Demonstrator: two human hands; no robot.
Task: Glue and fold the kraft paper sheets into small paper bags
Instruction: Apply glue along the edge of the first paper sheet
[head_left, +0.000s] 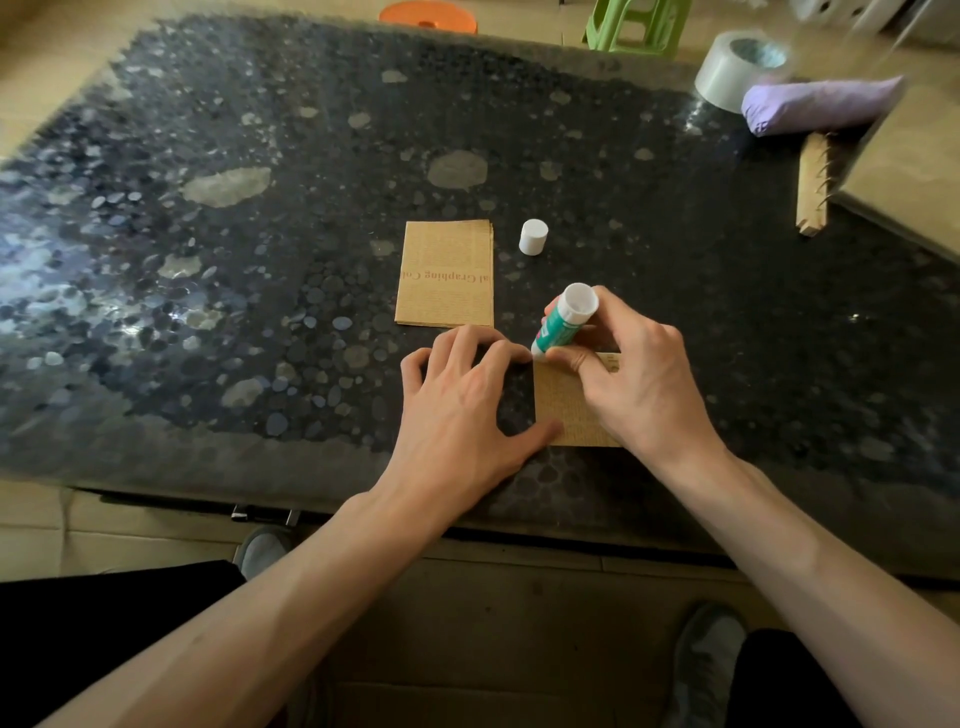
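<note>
A small kraft paper sheet (566, 410) lies near the table's front edge, partly hidden under both hands. My right hand (639, 374) grips a green and white glue stick (563, 322), tilted with its tip down at the sheet's top left corner. My left hand (462, 400) rests spread on the table, its thumb pressing the sheet's lower left edge and its fingertips by the top corner. The white glue cap (533, 237) stands farther back. A stack of folded kraft sheets (445, 274) with red print lies to the cap's left.
The dark pebble-patterned table (260, 234) carries a roll of clear tape (737, 67) and a purple bundle (821, 106) at the far right, beside a wooden strip (811, 184) and a cardboard sheet (914, 171). An orange stool (428, 15) and a green one (636, 23) stand beyond the table.
</note>
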